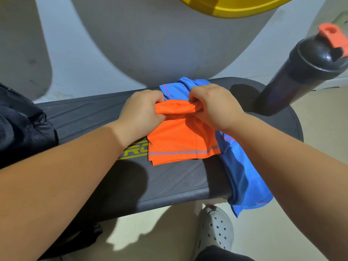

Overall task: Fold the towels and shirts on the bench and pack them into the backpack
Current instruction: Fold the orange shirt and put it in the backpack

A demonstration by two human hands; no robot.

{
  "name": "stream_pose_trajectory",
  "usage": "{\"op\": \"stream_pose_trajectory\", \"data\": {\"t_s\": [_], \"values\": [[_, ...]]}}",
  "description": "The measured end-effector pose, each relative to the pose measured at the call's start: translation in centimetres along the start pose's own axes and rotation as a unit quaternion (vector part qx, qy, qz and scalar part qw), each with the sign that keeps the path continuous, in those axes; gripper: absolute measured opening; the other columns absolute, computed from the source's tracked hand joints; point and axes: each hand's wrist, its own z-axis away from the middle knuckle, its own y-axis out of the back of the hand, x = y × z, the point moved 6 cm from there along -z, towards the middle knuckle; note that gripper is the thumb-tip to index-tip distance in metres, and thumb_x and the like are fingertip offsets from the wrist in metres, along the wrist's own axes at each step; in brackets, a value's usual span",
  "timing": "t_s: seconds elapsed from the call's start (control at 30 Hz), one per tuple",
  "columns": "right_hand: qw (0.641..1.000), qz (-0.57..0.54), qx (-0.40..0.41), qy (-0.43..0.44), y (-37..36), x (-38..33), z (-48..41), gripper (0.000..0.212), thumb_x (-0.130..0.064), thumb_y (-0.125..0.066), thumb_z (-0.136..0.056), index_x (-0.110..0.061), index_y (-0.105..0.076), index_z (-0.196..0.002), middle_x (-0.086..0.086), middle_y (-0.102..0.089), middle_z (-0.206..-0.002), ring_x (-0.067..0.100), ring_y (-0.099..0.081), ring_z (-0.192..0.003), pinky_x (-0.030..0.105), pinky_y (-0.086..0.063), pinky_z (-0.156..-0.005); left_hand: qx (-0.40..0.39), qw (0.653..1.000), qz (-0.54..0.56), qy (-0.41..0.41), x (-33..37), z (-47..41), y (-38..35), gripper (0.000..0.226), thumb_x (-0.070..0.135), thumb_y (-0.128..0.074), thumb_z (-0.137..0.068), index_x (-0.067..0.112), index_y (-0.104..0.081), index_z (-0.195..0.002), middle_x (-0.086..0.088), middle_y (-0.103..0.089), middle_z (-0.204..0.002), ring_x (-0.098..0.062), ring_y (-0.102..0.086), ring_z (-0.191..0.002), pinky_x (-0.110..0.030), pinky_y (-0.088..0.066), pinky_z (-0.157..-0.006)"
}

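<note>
At bench left end: backpack, black, resting on bench | left hand: fingers clenched on bunched top edge of orange cloth | orange cloth: bench centre, overlapping blue cloth | right hand: fingers grasping same edge | blue cloth: draped over near bench edge | bottle: standing, bench right end.
</note>
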Motion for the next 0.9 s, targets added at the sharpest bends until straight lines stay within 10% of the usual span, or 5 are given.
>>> {"op": "stream_pose_trajectory", "data": {"t_s": [0.37, 0.6, 0.9], "values": [[0.993, -0.039, -0.051, 0.096, -1.2, -2.1, 7.6, 0.025, -0.030, -0.071, -0.063, -0.021, -0.068, -0.086, 0.000, -0.060, -0.087, 0.028, -0.055, -0.079, 0.043, -0.050, -0.072, -0.100, 0.986, -0.035, -0.127, 0.9, 8.6, -2.7, 0.018, 0.035, -0.056, -0.073, 0.019, -0.064, -0.079, -0.003, -0.069, -0.101, -0.032, -0.063, -0.096, -0.047, -0.052, -0.081], [0.990, -0.052, -0.037, 0.127, -1.9, -2.1, 8.8, 0.047, -0.067, -0.066, -0.080, -0.020, -0.067, -0.081, -0.003, -0.059, -0.086, 0.023, -0.051, -0.078, 0.037, -0.046, -0.073, 0.023, 0.995, -0.014, -0.099, 2.6, 9.0, -2.1, 0.036, 0.041, -0.050, -0.095, 0.013, -0.069, -0.106, -0.006, -0.067, -0.116, -0.031, -0.061, -0.107, -0.046, -0.047, -0.093], [0.998, -0.003, 0.061, 0.020, -1.5, -2.0, 6.6, 0.031, -0.048, -0.059, -0.089, -0.020, -0.068, -0.097, 0.001, -0.063, -0.089, 0.028, -0.057, -0.084, 0.039, -0.045, -0.074, -0.170, 0.973, -0.156, -0.015, 1.8, 8.5, -8.0, 0.070, 0.057, -0.007, -0.095, 0.029, -0.011, -0.158, 0.006, -0.003, -0.167, -0.021, -0.005, -0.154, -0.060, -0.008, -0.118]]}}
